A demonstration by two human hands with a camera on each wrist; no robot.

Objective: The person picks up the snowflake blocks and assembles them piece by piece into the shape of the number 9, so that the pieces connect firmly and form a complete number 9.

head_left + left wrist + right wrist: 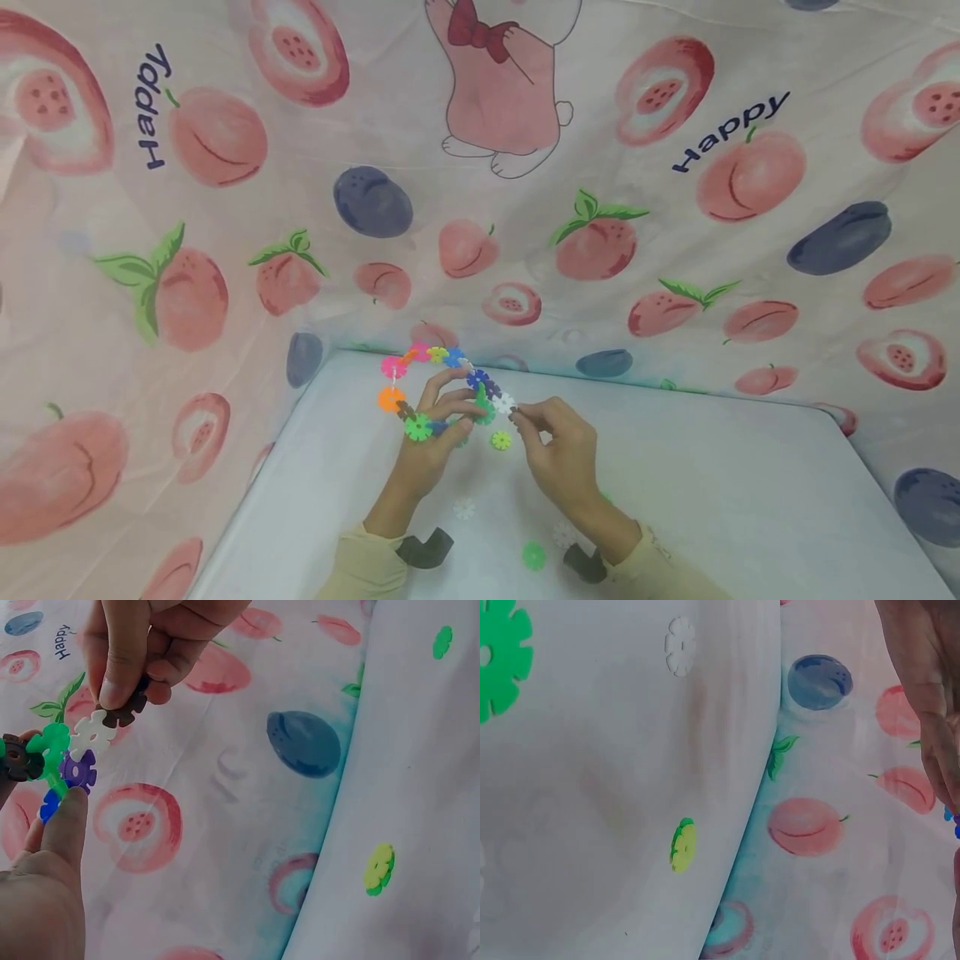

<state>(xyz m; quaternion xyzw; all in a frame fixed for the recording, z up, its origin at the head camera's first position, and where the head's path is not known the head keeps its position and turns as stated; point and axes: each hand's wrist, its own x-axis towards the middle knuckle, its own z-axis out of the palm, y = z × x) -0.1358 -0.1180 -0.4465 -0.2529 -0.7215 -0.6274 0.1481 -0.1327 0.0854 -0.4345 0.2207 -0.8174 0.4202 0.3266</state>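
Raised over the white table, my left hand (429, 446) holds a looped chain of colourful notched snowflake discs (391, 400). Pink, orange, yellow, blue and green discs curve round the far side of that hand. In the left wrist view its fingers rest against a purple disc (79, 772), close to a green disc (52, 746). A white disc (91, 735) joins this end of the chain. My right hand (562, 446) pinches a dark brown disc (124, 714) between thumb and fingers, right at the white disc's edge. In the right wrist view most of the work lies out of frame.
On the white table (712, 483), a yellow disc (501, 440) overlaps a green one. Nearer lie a white disc (464, 508), a green disc (534, 556) and another pale disc (562, 535). Fruit-printed cloth (480, 208) rises behind and beside the table.
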